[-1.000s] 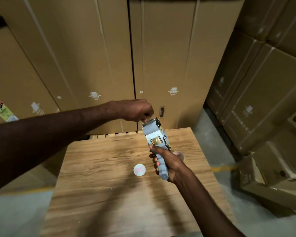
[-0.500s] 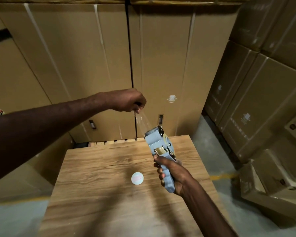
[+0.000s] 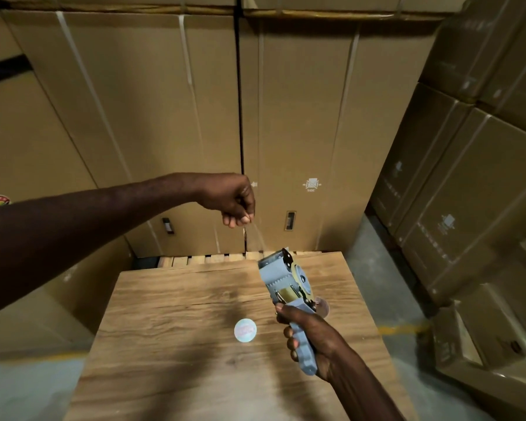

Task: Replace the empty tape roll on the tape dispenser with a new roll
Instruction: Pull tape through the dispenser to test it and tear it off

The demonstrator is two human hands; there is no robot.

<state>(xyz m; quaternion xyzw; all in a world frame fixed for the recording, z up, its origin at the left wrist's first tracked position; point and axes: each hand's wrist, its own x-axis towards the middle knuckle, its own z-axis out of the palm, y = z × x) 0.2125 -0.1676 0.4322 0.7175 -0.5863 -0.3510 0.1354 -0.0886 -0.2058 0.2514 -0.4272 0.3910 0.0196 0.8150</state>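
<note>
- The tape dispenser [image 3: 286, 281] is held in the air above the right half of the wooden table [image 3: 176, 360], its toothed front end tilted up and away toward the table's far edge; a roll sits in its side, mostly hidden by the blue body
- The right hand [image 3: 313, 338] is wrapped closed round the dispenser's handle; fingers curled fully about it
- A clear strip of tape [image 3: 254, 238] runs from the dispenser's front up to the left hand [image 3: 234, 202], which is closed, thumb and fingertips pinching the strip's end, above and beyond the table's far edge
- A small round sticker [image 3: 245, 330] lies flat on the table, just left of the right hand; bare wood lies all round it
- Stacked cardboard boxes [image 3: 164, 117] wall in the far side and the right; a strip of grey floor [image 3: 374, 253] stays open along the table's right edge
</note>
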